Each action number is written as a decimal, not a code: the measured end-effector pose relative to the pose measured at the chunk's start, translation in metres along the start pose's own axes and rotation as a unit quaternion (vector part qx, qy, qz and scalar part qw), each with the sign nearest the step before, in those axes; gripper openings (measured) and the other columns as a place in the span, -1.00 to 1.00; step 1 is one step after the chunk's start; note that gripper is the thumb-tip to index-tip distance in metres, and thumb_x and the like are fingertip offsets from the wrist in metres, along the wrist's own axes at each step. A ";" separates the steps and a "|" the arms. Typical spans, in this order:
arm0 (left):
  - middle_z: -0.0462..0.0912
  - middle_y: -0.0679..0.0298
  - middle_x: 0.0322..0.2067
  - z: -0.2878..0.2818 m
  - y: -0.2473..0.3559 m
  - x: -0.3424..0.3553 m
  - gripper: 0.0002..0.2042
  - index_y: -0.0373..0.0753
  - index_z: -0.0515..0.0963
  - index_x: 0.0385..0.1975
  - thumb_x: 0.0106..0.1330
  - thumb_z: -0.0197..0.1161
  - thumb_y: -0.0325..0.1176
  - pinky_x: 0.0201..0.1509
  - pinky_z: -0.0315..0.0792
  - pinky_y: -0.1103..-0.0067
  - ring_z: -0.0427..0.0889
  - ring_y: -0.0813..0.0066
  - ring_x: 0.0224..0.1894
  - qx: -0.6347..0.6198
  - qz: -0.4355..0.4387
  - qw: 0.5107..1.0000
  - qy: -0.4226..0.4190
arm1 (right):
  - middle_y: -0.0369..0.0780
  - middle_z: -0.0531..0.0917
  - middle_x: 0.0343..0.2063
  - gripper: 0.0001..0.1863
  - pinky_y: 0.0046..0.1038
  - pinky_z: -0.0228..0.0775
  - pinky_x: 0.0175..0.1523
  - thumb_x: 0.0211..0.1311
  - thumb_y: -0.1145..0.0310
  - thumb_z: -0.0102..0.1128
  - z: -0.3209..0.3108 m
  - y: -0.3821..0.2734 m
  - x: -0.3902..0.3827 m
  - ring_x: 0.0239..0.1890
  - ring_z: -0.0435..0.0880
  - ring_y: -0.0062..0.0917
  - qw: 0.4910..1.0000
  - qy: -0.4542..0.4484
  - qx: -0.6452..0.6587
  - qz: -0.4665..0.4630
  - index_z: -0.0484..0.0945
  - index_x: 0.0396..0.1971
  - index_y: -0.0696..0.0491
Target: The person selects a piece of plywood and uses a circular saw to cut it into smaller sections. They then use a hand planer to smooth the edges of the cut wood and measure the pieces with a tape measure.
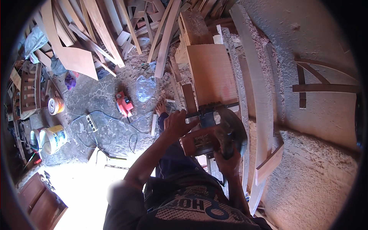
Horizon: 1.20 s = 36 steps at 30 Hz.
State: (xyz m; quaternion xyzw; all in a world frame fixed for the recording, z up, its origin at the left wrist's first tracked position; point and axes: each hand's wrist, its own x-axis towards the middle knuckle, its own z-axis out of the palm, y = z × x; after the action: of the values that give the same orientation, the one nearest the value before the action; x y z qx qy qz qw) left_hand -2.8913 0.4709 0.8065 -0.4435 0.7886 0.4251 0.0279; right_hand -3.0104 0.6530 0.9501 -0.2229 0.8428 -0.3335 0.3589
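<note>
Much grey floor (90, 101) spreads to your left. Ahead of you lies one wide board (212, 73), with the circular saw (209, 138) at its near end. Your right hand (229, 161) has its fingers wrapped around the saw's rear handle (227, 146). Your left hand (176, 124) is by the dark bar (193, 114) at the saw's front; whether its fingers pinch that bar, you cannot tell.

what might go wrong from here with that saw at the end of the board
The left hand is close to the front of the circular saw, so a slip could injure its fingers. The bare foot would have little protection if wood or the saw dropped. Loose cords around the power strip might catch a foot.
</note>
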 end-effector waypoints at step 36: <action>0.55 0.05 -0.16 0.005 -0.003 0.024 -0.54 -0.22 0.39 -0.06 0.12 0.32 -0.11 -0.14 0.49 0.08 0.66 -0.08 -0.17 -0.145 0.040 0.988 0.034 | -0.29 0.64 -0.46 -0.62 -0.56 0.47 -0.39 -0.02 0.49 0.42 0.016 0.009 -0.003 -0.47 0.61 -0.68 0.997 -0.009 0.038 0.061 0.55 -0.15 0.14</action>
State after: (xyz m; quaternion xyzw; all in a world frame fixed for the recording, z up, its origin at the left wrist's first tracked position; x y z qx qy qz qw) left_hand -2.9058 0.4573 0.7915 -0.4248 0.7362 0.5207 -0.0803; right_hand -2.9979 0.6549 0.9364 -0.1605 0.8380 -0.3411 0.3945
